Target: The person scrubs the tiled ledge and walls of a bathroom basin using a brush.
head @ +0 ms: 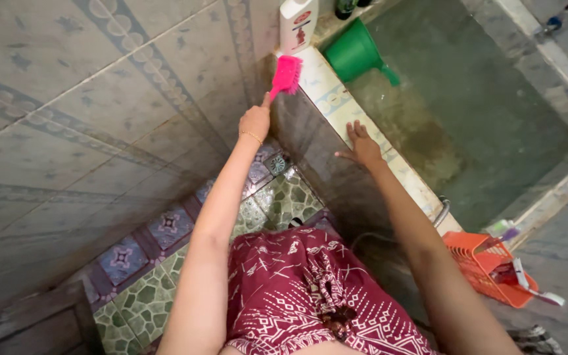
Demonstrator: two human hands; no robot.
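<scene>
The person leans over a tiled water tub [389, 158] in a bathroom. The left hand [256, 121] is closed around the handle of a pink brush [286, 75], and the bristles press on the corner of the tub's rim, up at about twelve o'clock from that hand. The right hand [363, 146] lies flat and open on the rim, at about three o'clock from the left hand, and holds nothing. It looks like the scrubbing step is on, right at the dirty corner and the dark front wall of the tub. A white bottle [298, 25] stands just past the brush, and a green scoop [357, 52] sits in the tub beside it. An orange basket [484, 266] hangs at four o'clock. I think the next rub needs a firm push, with care not to knock the bottle.
</scene>
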